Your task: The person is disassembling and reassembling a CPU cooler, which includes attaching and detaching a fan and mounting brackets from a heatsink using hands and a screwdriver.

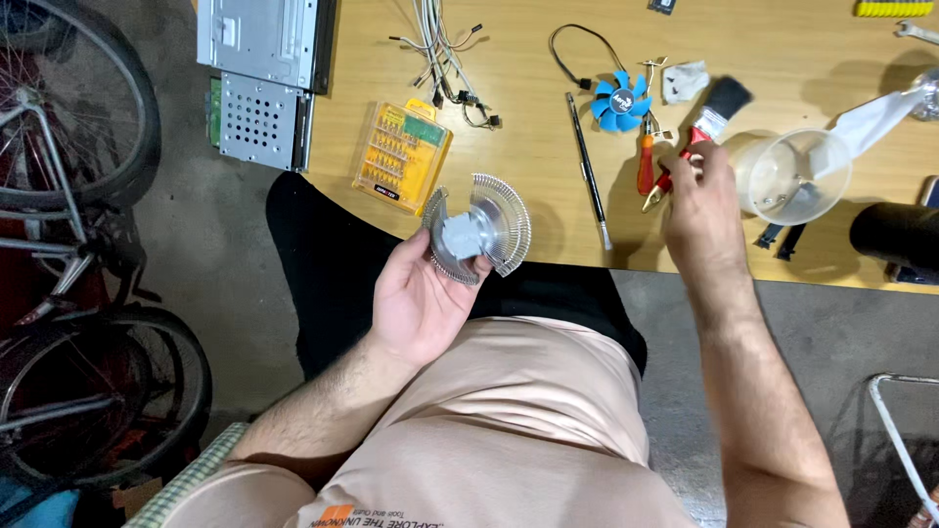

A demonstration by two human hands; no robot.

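My left hand (423, 298) holds a round metal heatsink (479, 230) with thin radial fins, just in front of the wooden table's near edge. My right hand (699, 200) is over the table and grips the red handle of a paintbrush (719, 106) with black bristles that point away from me. A small blue fan (620, 101) with a black cable lies on the table to the left of the brush.
On the wooden table (548, 186) lie a yellow screwdriver-bit case (402, 156), a thin black rod (588, 161), a red-handled tool (646, 161), a clear plastic cup (790, 176), loose wires (445, 59) and metal drive boxes (259, 83). Bicycles (68, 196) stand at left.
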